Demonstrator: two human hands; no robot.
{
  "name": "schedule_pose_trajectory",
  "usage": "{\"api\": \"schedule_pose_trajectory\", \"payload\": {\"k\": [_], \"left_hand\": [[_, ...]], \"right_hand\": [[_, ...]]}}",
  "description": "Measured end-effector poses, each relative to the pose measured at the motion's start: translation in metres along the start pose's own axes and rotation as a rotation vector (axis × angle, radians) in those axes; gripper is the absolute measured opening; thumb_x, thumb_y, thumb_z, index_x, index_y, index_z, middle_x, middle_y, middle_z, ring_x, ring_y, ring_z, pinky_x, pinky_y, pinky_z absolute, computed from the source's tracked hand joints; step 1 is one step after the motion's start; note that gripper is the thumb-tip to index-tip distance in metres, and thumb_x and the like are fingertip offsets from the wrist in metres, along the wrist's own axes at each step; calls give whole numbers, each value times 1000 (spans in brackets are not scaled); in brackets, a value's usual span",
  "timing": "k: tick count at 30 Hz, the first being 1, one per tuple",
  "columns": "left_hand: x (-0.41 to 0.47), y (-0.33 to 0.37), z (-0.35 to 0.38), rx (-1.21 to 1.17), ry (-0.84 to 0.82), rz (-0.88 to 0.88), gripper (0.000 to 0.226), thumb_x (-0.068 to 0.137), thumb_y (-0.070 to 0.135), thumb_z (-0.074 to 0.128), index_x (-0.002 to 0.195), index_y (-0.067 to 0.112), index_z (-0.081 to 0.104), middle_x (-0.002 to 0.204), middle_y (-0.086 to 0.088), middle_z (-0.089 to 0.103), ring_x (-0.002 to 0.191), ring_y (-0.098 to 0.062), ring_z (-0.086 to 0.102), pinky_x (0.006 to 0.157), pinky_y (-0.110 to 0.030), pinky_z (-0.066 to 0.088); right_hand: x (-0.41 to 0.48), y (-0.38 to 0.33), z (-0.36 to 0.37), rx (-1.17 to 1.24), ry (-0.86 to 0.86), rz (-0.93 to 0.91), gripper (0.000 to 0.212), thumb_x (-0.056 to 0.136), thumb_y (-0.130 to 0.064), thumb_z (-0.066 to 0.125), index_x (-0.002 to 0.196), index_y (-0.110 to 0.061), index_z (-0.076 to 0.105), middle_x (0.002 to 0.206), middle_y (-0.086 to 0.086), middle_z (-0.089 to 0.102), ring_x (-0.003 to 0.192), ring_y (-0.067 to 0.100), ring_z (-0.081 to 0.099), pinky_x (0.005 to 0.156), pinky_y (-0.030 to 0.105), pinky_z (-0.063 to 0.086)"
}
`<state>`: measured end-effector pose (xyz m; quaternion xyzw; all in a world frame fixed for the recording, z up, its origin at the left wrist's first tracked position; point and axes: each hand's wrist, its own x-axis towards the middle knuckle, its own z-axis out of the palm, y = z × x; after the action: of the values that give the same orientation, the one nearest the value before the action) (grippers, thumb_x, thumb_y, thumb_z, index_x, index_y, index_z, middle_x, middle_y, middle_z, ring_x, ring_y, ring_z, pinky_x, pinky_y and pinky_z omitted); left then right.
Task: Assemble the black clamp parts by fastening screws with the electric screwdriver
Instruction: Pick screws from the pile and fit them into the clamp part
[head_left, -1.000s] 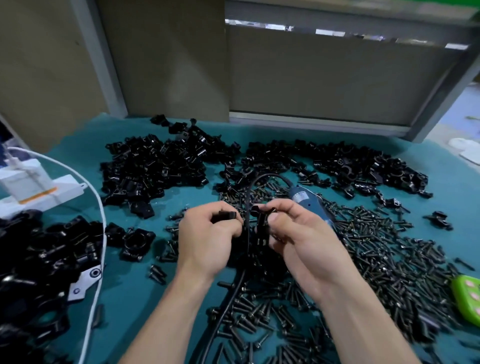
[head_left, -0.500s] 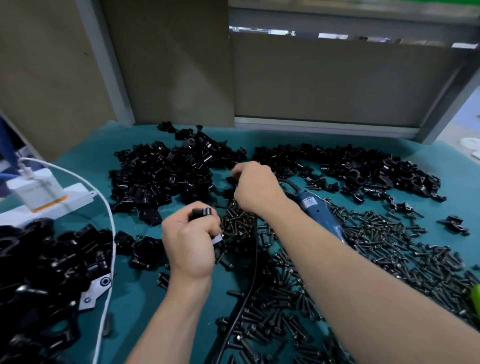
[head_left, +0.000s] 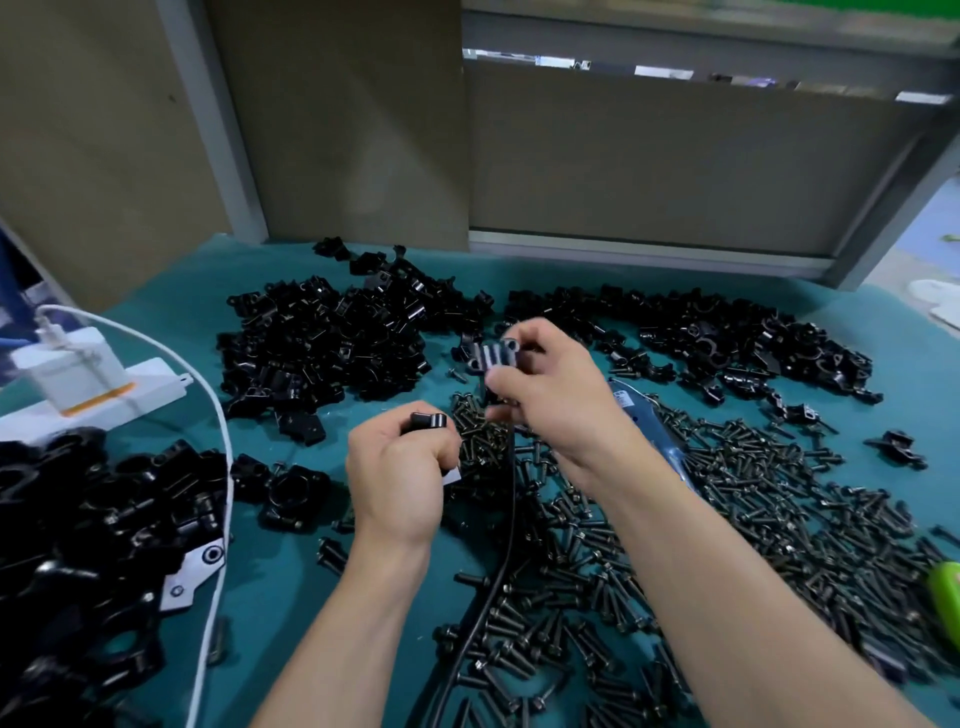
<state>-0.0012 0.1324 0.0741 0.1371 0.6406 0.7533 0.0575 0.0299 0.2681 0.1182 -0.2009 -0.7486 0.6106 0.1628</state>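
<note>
Surface (head_left: 275, 582): teal, strewn with screws (head_left: 753, 499) and clamp heaps (head_left: 322, 343).
Room: brown panels (head_left: 337, 130) behind.
Left hand (head_left: 400, 467): fingers curled round a clamp piece (head_left: 428, 421).
Right hand (head_left: 550, 395): fingers pinch a ribbed clamp half (head_left: 493, 356), raised.
Electric screwdriver (head_left: 644, 415): lying by the right wrist.

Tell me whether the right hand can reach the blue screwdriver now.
Probably not yet: the right hand holds a clamp piece, though the screwdriver lies close beside its wrist.

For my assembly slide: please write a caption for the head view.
Left hand and right hand hold black clamp parts above scattered screws; the electric screwdriver lies on the table.
</note>
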Motion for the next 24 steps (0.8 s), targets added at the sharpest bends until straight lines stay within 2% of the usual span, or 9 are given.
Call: {"api": "schedule_pose_trajectory", "payload": {"k": [3, 7, 10, 12, 14, 17, 19, 21, 24], "left_hand": [[-3, 0, 4, 42, -53, 25, 10, 44, 8, 51, 50, 5, 43, 55, -3, 39, 56, -19, 34, 54, -31, 27], [-7, -4, 9, 154, -87, 82, 12, 44, 9, 53, 52, 3, 48, 52, -4, 40, 56, -20, 35, 58, -38, 28], [-7, -4, 7, 131, -36, 111, 16, 44, 10, 54, 56, -1, 51, 56, -17, 40, 57, -20, 37, 57, -43, 28], [-6, -3, 4, 73, 9, 110, 15, 44, 9, 53, 55, 0, 50, 59, -23, 40, 59, -23, 35, 55, -51, 28], [-6, -2, 1, 45, 41, 109, 13, 44, 7, 53, 54, 0, 47, 58, -21, 37, 59, -25, 32, 53, -52, 26], [-4, -1, -2, 33, 54, 100, 12, 46, 6, 52, 54, 1, 46, 58, -20, 36, 57, -24, 32, 54, -49, 23], [-4, 1, -3, 40, 52, 101, 12, 46, 6, 52, 54, 0, 44, 61, -26, 36, 57, -23, 32, 55, -48, 23], [-3, 1, -2, 46, 42, 90, 12, 47, 5, 52, 53, 1, 43, 60, -23, 35, 58, -23, 31, 55, -50, 24], [-2, -1, -1, 56, 25, 55, 14, 46, 6, 52, 54, 1, 42, 59, -15, 35, 59, -22, 31, 55, -50, 23]], "right_hand": [[-49, 7, -20, 397, -117, 101, 10, 99, -9, 65, 108, -12, 62, 99, 12, 75, 77, 18, 64, 69, 30, 56], [-76, 20, -28, 522, -33, 236, 25, 95, -15, 69, 119, -11, 62, 84, 6, 75, 66, 13, 61, 61, 26, 50], [-60, 18, -16, 75, 114, 208, 18, 87, -23, 79, 103, -24, 71, 72, -8, 73, 66, 12, 62, 63, 29, 56], [-43, 10, 0, -170, 109, 180, 19, 77, -39, 82, 90, -27, 75, 78, -8, 77, 75, 14, 71, 72, 36, 61], [-21, 4, 16, -283, 59, 153, 23, 78, -47, 78, 86, -26, 76, 81, -7, 77, 78, 15, 72, 75, 33, 60], [20, -4, 23, -509, 91, 48, 13, 89, -30, 71, 100, -24, 76, 99, 1, 75, 86, 22, 69, 80, 30, 54], [47, -5, 20, -829, 115, -49, 29, 89, -14, 66, 117, -18, 68, 108, 11, 71, 102, 32, 64, 87, 36, 49], [68, -4, 19, -1086, 25, -40, 46, 91, -12, 61, 136, -16, 54, 121, 16, 66, 118, 36, 56, 100, 44, 41], [92, -8, 19, -1104, -172, 63, 47, 95, -15, 51, 143, -14, 54, 136, 15, 63, 125, 37, 56, 110, 44, 42]]}}
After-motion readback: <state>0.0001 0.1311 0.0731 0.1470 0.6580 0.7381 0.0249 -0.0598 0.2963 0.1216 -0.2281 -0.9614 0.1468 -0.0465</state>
